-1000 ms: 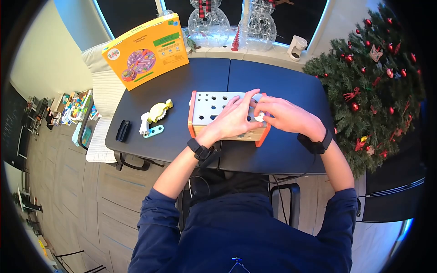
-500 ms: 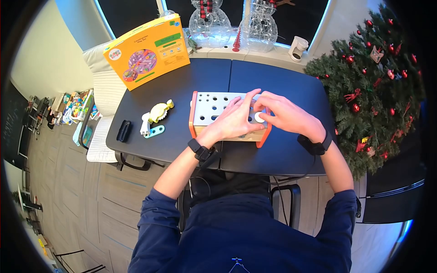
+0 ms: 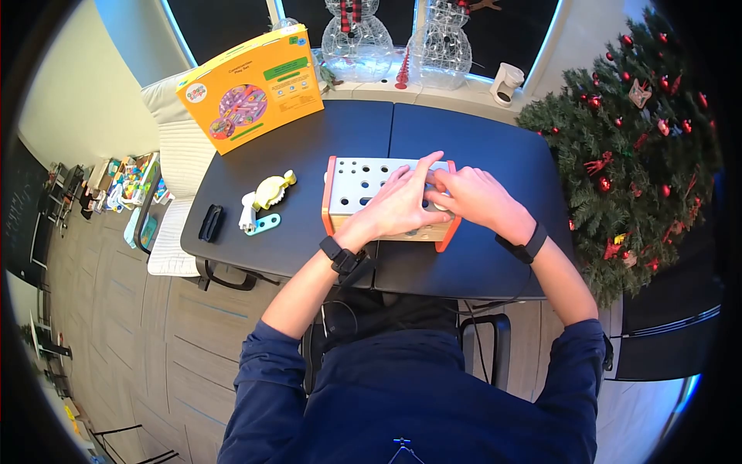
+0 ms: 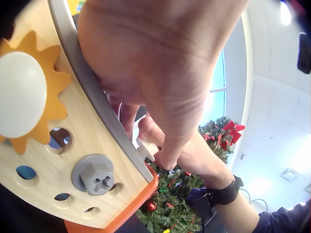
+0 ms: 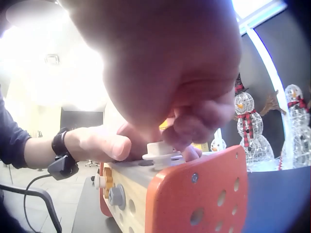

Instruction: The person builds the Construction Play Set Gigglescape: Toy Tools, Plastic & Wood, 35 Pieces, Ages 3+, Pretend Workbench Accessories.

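On the table stands a wooden toy workbench [image 3: 357, 182] with a grey top full of holes and orange end panels [image 5: 199, 194]. My left hand [image 3: 398, 203] rests on its top, fingers stretched across and thumb near the right end. There, my right hand [image 3: 478, 199] pinches a white toy bolt [image 5: 160, 151] with a wide flange, standing upright at the top. Curled fingers of the right hand partly hide it. The left wrist view shows the bolt [image 4: 146, 148] beside the left thumb. A grey bolt [image 4: 94, 174] and an orange gear [image 4: 56, 97] with a white centre sit on the wooden side.
Left of the workbench lie a yellow toy piece [image 3: 270, 192], a white toy piece [image 3: 248, 213] and a teal strip with holes [image 3: 265, 223]. Farther left is a black case [image 3: 210, 223]. A yellow box [image 3: 251, 89] stands at the back left; a decorated tree [image 3: 626, 155] borders the right.
My right hand has turned at the wrist over the white bolt, its fingers now covering more of it. The left hand stays on the workbench top.
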